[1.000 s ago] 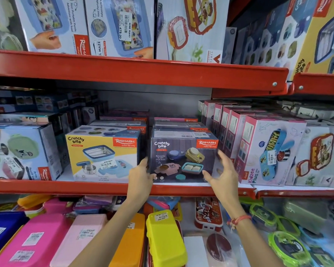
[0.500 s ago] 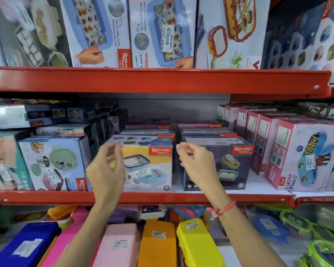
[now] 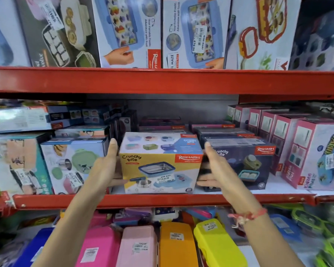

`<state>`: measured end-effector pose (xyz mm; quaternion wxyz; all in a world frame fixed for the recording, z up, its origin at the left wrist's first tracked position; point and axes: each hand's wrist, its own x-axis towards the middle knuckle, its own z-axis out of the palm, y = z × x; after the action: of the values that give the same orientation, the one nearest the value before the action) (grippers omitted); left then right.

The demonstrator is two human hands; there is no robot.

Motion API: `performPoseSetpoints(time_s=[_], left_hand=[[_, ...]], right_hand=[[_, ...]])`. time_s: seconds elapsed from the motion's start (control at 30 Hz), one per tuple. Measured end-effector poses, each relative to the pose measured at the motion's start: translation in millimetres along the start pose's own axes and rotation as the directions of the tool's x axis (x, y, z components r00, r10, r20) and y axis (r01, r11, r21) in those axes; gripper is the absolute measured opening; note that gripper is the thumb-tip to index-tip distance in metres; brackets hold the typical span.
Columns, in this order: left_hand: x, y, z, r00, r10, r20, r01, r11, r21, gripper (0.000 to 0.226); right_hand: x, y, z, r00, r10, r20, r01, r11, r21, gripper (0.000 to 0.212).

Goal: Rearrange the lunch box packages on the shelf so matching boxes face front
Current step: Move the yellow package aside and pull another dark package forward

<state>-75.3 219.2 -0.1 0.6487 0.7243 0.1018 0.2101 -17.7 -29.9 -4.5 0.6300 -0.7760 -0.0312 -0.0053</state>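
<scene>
A yellow Crunchy Bite box (image 3: 158,166) stands front-facing at the middle of the red shelf (image 3: 162,201). My left hand (image 3: 104,166) lies flat against its left side and my right hand (image 3: 218,170) against its right side, so the box is clamped between both palms. Both thumbs point inward under its lower corners. Right beside it stands a dark blue Crunchy Bite box (image 3: 247,166), partly covered by my right hand. More flat boxes of the same brand (image 3: 162,128) are stacked behind both.
Pink Kidzee Plus boxes (image 3: 308,157) line the right of the shelf. A white box with a green lunch box picture (image 3: 73,164) stands close to the left. Larger boxes (image 3: 127,31) fill the upper shelf. Coloured plastic lunch boxes (image 3: 177,245) lie below.
My hands left the dark blue box, rose curled in front of the shelf, and now press on the sides of the yellow box. The view has moved closer.
</scene>
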Motion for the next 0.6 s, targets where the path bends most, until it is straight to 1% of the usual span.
performPoseSetpoints(time_s=[0.07, 0.13, 0.2, 0.23, 0.3, 0.37, 0.4, 0.43, 0.5, 0.53, 0.6], left_hand=[[-5.7, 6.0, -10.7, 0.999, 0.043, -0.014, -0.043, 0.999, -0.023, 0.067], [-5.1, 7.8, -16.6, 0.998, 0.062, -0.011, -0.062, 0.997, -0.039, 0.067], [-3.8, 7.5, -17.8, 0.998, 0.055, 0.003, -0.055, 0.998, -0.036, 0.059], [-3.0, 7.1, -18.9, 0.999, 0.049, 0.024, -0.048, 0.998, -0.034, 0.056], [-0.6, 3.0, -23.3, 0.997, 0.016, 0.082, -0.011, 0.998, -0.067, 0.056], [0.4, -1.5, -31.4, 0.991, -0.031, 0.126, 0.047, 0.991, -0.126, 0.065], [0.5, -3.6, -33.8, 0.986, -0.052, 0.158, 0.075, 0.987, -0.143, 0.068], [-0.1, -4.6, -34.6, 0.978, -0.052, 0.203, 0.085, 0.984, -0.157, 0.064], [-4.1, -4.3, -32.1, 0.961, 0.000, 0.278, 0.049, 0.984, -0.169, 0.039], [-6.6, -2.0, -29.1, 0.953, 0.033, 0.301, 0.023, 0.983, -0.180, 0.033], [-5.8, -0.9, -28.4, 0.952, 0.052, 0.302, 0.003, 0.984, -0.178, 0.036]], right_hand=[[-7.7, -3.8, -10.3, 0.999, 0.043, -0.020, -0.040, 0.990, 0.139, 0.057], [-11.8, -8.1, -15.4, 0.999, 0.023, -0.050, -0.015, 0.988, 0.153, 0.057], [-13.3, -10.0, -15.3, 0.997, -0.016, -0.073, 0.027, 0.989, 0.146, 0.054], [-15.2, -11.6, -14.8, 0.998, -0.028, -0.051, 0.037, 0.984, 0.173, 0.050], [-17.5, -12.1, -16.8, 0.997, -0.052, 0.050, 0.039, 0.971, 0.234, 0.037], [-22.2, -11.8, -19.9, 0.986, -0.076, 0.147, 0.038, 0.969, 0.246, 0.025], [-23.7, -10.2, -21.1, 0.983, -0.091, 0.163, 0.049, 0.968, 0.245, 0.024], [-24.4, -9.0, -21.6, 0.982, -0.101, 0.158, 0.061, 0.969, 0.240, 0.026], [-23.9, -7.4, -21.5, 0.981, -0.133, 0.138, 0.101, 0.971, 0.218, 0.030], [-22.9, -6.2, -21.3, 0.979, -0.155, 0.135, 0.123, 0.968, 0.219, 0.032], [-19.4, -2.3, -22.1, 0.970, -0.210, 0.123, 0.175, 0.952, 0.250, 0.043]])
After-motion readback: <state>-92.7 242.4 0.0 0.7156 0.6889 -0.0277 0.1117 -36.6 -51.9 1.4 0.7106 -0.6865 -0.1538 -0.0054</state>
